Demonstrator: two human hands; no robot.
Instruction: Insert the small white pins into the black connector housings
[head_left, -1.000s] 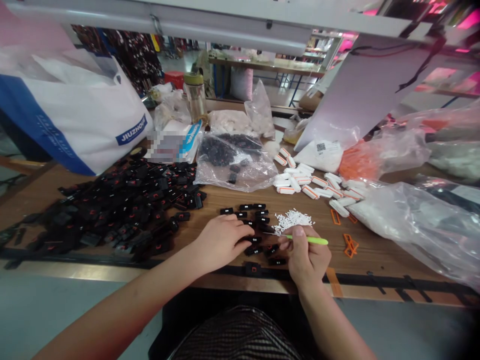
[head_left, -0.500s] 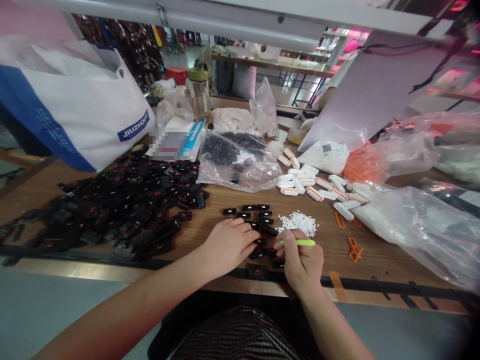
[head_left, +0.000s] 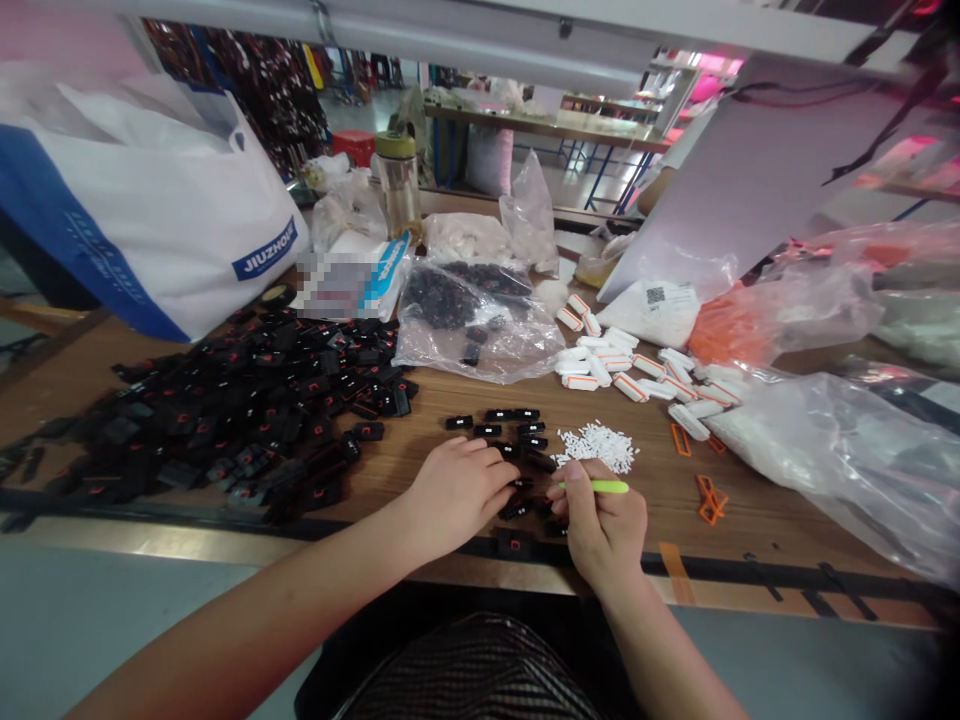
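Though slender, tool (head_left: pixel 609 487) in right hand (head_left: pixel 606 522).

Light: moderate, diffuse over brown wood-grain tabletop (head_left: pixel 645 500), pink glow beyond far-right corner | Glare: crinkled clear plastic bag (head_left: pixel 517 350), shiny metal strip (head_left: pixel 165 540) along near-left edge | Shadow: heaped small black plastic parts (head_left: pixel 292 400) lose detail | Quality: wide-angle stretch, dark right corners, soft background, pixelated white-and-blue packet (head_left: pixel 386 280)

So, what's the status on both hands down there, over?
Right hand gripping green tool. Left hand down among black parts, grip unclear. White bits crowd close beyond right hand.
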